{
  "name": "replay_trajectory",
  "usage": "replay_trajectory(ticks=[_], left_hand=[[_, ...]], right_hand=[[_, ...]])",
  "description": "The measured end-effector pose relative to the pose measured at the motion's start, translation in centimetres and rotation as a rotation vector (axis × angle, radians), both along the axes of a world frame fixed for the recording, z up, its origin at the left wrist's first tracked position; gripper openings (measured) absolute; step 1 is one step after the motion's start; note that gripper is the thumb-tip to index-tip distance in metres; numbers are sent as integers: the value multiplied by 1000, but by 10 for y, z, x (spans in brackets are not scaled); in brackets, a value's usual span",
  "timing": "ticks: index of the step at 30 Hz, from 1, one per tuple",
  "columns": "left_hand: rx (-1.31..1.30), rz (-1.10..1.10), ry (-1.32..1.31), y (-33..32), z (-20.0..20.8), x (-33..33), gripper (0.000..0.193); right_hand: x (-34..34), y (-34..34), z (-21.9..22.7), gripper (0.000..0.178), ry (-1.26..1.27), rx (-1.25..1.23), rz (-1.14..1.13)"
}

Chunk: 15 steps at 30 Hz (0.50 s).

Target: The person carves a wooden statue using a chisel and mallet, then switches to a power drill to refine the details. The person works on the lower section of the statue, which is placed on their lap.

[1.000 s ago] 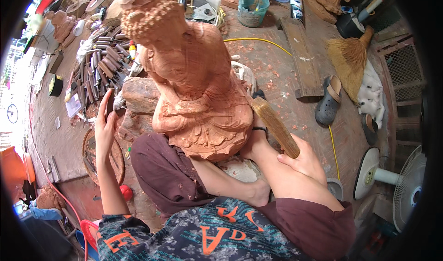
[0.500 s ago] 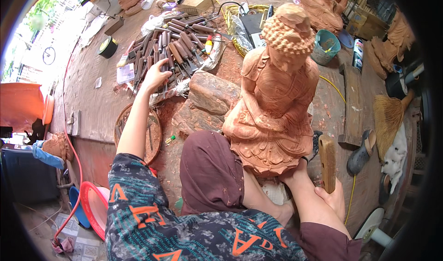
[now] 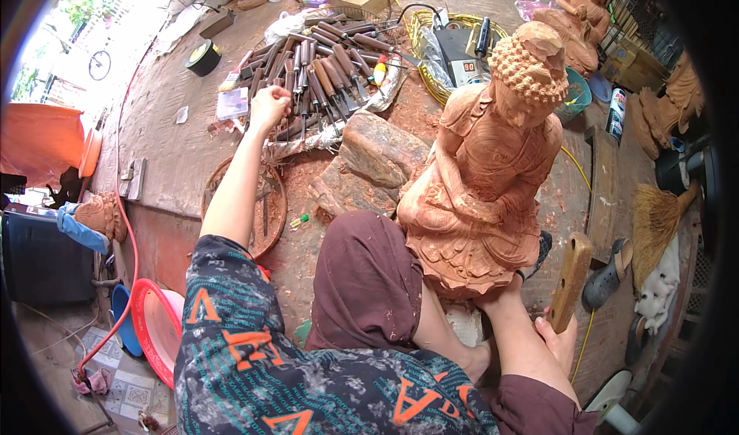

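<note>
Head view. The step in hand appears to be a left-hand reach at the heap of wooden-handled tools [image 3: 327, 69]. For good execution, approach one handle from above, close the fingers around wood only, and clear the fingertips of the metal ends, several of which lie just to the right of the left hand [image 3: 271, 107]. Because the handles overlap, a slow, straight lift should disturb the neighbours less than a sideways pull. Hold the wooden bar [image 3: 571, 279] clear of the carved seated figure [image 3: 493, 175]; a knock could mark its surface.

Left hand: fingers partly curled, at the left edge of the heap. Whether it grips or touches a handle cannot be told. Right hand [image 3: 560, 340]: closed around the near end of the wooden bar.

The figure sits upright between the hands, ahead and left of the right hand; neither touches it. A rough block [image 3: 385, 148] lies between the left hand and the figure.
</note>
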<state>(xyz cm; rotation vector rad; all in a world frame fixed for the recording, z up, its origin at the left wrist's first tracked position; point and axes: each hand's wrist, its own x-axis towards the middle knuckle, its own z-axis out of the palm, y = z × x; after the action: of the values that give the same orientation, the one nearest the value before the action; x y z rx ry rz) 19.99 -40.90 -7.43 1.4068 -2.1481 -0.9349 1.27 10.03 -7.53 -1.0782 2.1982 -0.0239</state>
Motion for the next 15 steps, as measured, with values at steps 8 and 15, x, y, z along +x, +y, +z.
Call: replay_trajectory(ticks=[8,15], left_hand=[[-53,115,-81,28,-32,9,7],[-95,240,-111,-22,-60,44,15]], right_hand=[[-5,-6,-3,58,-382,33,-177],[-16,20,-73,57,2622,814,1413]])
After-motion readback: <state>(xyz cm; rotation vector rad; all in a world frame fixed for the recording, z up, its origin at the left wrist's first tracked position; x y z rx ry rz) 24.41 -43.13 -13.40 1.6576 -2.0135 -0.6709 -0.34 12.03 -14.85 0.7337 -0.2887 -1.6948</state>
